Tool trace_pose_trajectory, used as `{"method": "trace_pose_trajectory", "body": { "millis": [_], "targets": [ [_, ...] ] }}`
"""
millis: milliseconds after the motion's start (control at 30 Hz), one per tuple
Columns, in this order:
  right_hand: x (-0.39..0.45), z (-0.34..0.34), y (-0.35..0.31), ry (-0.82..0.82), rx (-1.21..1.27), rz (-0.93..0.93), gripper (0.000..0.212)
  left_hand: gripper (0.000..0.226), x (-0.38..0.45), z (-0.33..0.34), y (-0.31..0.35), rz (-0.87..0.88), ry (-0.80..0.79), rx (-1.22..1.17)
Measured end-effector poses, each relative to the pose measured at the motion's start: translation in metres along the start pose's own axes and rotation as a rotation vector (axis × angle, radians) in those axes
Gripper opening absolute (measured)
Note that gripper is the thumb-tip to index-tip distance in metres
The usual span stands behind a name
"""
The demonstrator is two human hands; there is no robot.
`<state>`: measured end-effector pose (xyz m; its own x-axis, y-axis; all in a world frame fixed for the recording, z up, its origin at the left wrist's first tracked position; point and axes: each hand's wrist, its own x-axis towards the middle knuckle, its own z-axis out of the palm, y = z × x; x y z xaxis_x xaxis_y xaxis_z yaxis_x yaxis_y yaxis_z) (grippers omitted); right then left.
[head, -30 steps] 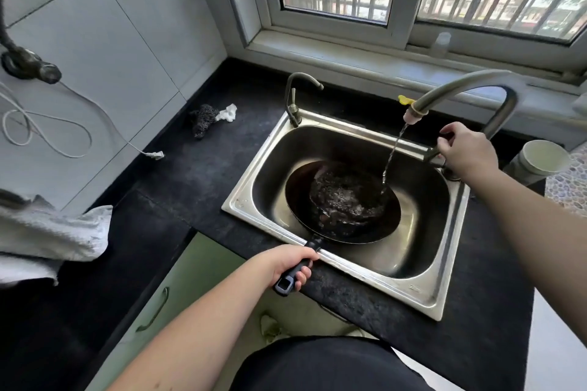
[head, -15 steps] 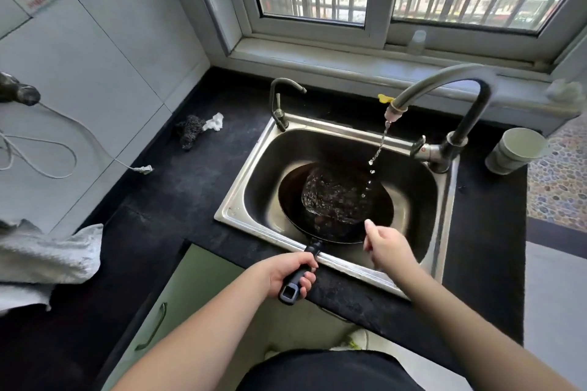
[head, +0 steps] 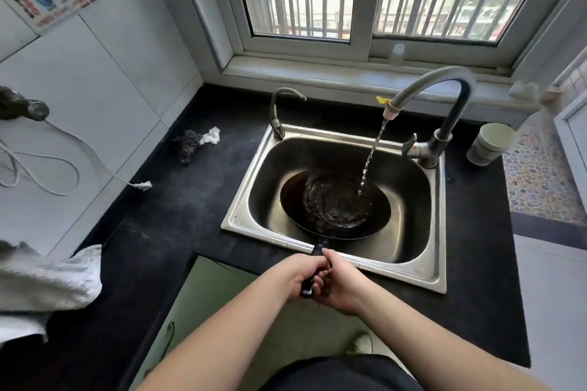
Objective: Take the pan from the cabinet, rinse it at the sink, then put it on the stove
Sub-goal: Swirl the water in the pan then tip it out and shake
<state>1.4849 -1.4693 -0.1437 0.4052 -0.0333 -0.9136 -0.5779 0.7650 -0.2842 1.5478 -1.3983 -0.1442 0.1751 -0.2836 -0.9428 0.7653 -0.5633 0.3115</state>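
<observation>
A black pan (head: 335, 205) lies in the steel sink (head: 247, 200) with rippling water in its bowl. Its black handle sticks out over the sink's front rim. My left hand (head: 293, 276) grips the handle from the left. My right hand (head: 338, 282) wraps it from the right, touching the left hand. A thin broken stream of water falls from the tall curved tap (head: 444, 95) into the right part of the pan.
A small second tap (head: 279, 114) stands at the sink's back left corner. A dark scouring pad (head: 187, 146) and white scrap lie on the black counter (head: 178, 209). A pale cup (head: 489, 144) stands right of the sink. A white cloth (head: 44, 286) lies at the left.
My right hand left the tap lever, came down across the sink and closed on the pan handle beside my left hand. The water stream has thinned to a trickle.
</observation>
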Motion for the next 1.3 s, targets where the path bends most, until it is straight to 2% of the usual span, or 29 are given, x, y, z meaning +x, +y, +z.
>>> {"method": "trace_pose_trajectory", "body": {
  "millis": [133,333,600,933,1067,1200,1300],
  "targets": [
    [0.003,0.013,-0.002,0.064,-0.048,-0.024,0.039,0.044,-0.009,0.002,-0.002,0.014,0.044,0.052],
    [0.009,0.021,0.013,-0.076,0.02,-0.033,0.031,0.039,-0.016,-0.012,-0.011,0.056,0.019,-0.048],
    [0.006,0.011,0.028,-0.101,-0.146,-0.068,0.019,0.027,-0.013,-0.012,-0.04,0.19,-0.001,-0.12],
    [0.019,-0.002,0.03,-0.128,-0.336,-0.009,0.021,0.013,0.0,-0.007,-0.066,0.313,0.036,-0.045],
    [0.027,0.007,0.026,-0.115,-0.277,0.04,0.035,0.014,0.003,-0.015,-0.071,0.348,0.026,-0.012],
    [0.039,0.011,0.026,-0.095,-0.261,0.053,0.029,0.015,0.004,-0.025,-0.076,0.357,0.008,0.044],
    [0.044,0.013,0.029,-0.092,-0.142,0.032,0.022,0.015,0.005,-0.031,-0.078,0.374,-0.001,0.053]
  ]
}}
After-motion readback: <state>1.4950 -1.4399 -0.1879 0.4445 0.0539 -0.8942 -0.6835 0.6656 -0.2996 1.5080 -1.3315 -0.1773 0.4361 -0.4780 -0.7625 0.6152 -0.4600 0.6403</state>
